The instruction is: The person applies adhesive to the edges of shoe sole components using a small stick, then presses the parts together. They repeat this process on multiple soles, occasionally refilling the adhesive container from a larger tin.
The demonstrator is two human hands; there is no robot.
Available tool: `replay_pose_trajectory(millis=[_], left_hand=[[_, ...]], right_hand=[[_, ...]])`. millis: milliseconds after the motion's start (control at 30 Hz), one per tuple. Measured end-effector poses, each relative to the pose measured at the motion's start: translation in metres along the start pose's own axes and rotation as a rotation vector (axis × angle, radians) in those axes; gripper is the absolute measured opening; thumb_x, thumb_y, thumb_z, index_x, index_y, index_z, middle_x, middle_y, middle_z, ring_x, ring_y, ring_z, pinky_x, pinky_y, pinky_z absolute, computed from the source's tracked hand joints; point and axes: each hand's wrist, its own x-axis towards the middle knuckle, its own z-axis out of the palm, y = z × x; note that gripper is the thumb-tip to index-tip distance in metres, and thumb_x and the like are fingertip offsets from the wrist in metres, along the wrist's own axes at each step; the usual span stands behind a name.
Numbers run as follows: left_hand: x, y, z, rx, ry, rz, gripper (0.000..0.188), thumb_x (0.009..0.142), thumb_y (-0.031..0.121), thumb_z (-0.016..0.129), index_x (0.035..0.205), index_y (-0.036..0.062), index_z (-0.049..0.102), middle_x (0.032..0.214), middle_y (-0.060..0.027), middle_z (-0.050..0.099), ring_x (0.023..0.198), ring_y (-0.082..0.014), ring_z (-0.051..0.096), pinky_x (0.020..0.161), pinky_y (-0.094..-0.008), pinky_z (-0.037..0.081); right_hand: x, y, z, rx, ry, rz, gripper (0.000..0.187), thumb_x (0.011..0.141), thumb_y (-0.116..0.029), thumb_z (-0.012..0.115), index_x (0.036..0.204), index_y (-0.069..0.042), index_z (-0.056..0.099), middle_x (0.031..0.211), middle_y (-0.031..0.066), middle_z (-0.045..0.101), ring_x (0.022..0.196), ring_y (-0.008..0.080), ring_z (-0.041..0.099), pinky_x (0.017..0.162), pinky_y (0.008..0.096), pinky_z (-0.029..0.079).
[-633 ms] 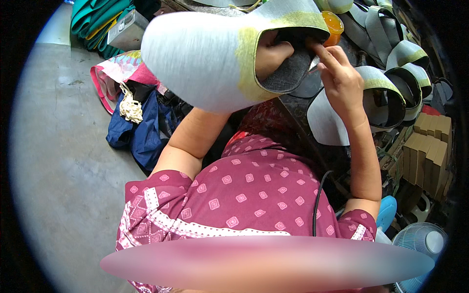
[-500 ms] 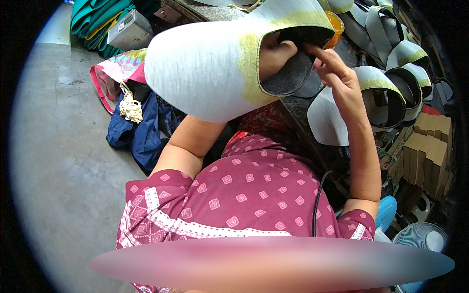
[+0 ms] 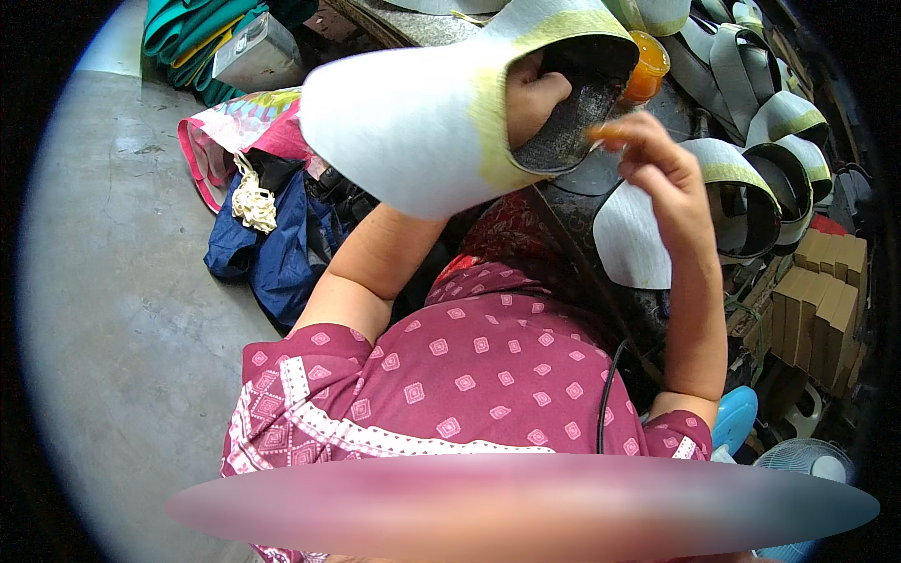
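My left hand (image 3: 535, 105) reaches inside a big, curved, light grey piece (image 3: 404, 117) that looks like a shoe upper. Its fingers are curled there, and the forearm passes behind the piece. A yellow-green band edges the opening; the lining (image 3: 563, 131) is dark and partly shiny. Just off the lower right of this opening is my right hand (image 3: 662, 169). Its index finger points left with an orange-looking tip, the other fingers are loosely bent, and I see nothing held. Behind it stands an orange jar (image 3: 648, 70).
Several similar grey pieces (image 3: 633, 235) lie at the right. Beyond them is a stack of tan blocks (image 3: 815, 314). A fan (image 3: 807, 460) and a blue plastic thing (image 3: 735, 418) are at lower right. Blue cloth (image 3: 282, 249) and a metal box (image 3: 258, 54) sit left on the grey floor (image 3: 141, 281).
My right index finger has drawn back from the lining toward the lower right. The grey piece has tilted slightly, showing more of its inside. My left hand stays inside it.
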Motion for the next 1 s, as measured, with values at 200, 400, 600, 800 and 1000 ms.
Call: replay_pose_trajectory(millis=[200, 400, 600, 800, 1000], left_hand=[[0.001, -0.005, 0.005, -0.159, -0.014, 0.142, 0.053, 0.085, -0.003, 0.050, 0.138, 0.0010, 0.050, 0.130, -0.0099, 0.059, 0.120, -0.0194, 0.055, 0.107, -0.0322, 0.039], [-0.003, 0.002, 0.001, 0.029, -0.035, 0.058, 0.047, 0.087, 0.000, 0.051, 0.135, -0.0001, 0.052, 0.127, -0.0105, 0.062, 0.119, -0.0202, 0.057, 0.106, -0.0322, 0.040], [0.002, 0.001, 0.000, 0.009, -0.002, 0.095, 0.039, 0.088, 0.003, 0.056, 0.127, 0.0013, 0.056, 0.121, -0.0098, 0.063, 0.112, -0.0222, 0.061, 0.101, -0.0328, 0.045], [0.008, 0.001, 0.007, -0.066, 0.103, 0.084, 0.038, 0.087, 0.002, 0.057, 0.125, 0.0022, 0.057, 0.120, -0.0099, 0.064, 0.110, -0.0235, 0.062, 0.098, -0.0335, 0.046], [0.008, 0.002, 0.003, -0.086, 0.102, 0.081, 0.037, 0.087, 0.001, 0.057, 0.123, 0.0031, 0.058, 0.120, -0.0101, 0.064, 0.108, -0.0247, 0.063, 0.096, -0.0343, 0.047]], right_hand=[[0.009, 0.006, -0.004, -0.138, 0.096, 0.020, 0.051, 0.086, 0.006, 0.051, 0.135, -0.003, 0.059, 0.102, -0.0002, 0.052, 0.083, 0.0074, 0.050, 0.079, 0.0182, 0.042], [0.010, 0.004, -0.006, -0.590, 0.197, -0.062, 0.050, 0.086, 0.002, 0.057, 0.133, -0.011, 0.062, 0.099, 0.0052, 0.060, 0.086, 0.0165, 0.065, 0.079, 0.0263, 0.051], [0.010, 0.011, -0.009, -0.435, 0.151, -0.071, 0.047, 0.085, 0.003, 0.055, 0.130, -0.008, 0.065, 0.102, 0.0033, 0.059, 0.090, 0.0138, 0.061, 0.079, 0.0243, 0.048], [0.005, 0.017, 0.001, 0.044, 0.042, -0.004, 0.053, 0.082, 0.007, 0.049, 0.132, -0.004, 0.063, 0.105, 0.0023, 0.055, 0.094, 0.0101, 0.054, 0.078, 0.0199, 0.042], [-0.005, 0.008, 0.028, -0.687, 0.004, -0.123, 0.063, 0.076, 0.008, 0.053, 0.127, -0.024, 0.068, 0.097, 0.0083, 0.061, 0.077, 0.0218, 0.063, 0.072, 0.0282, 0.050]])
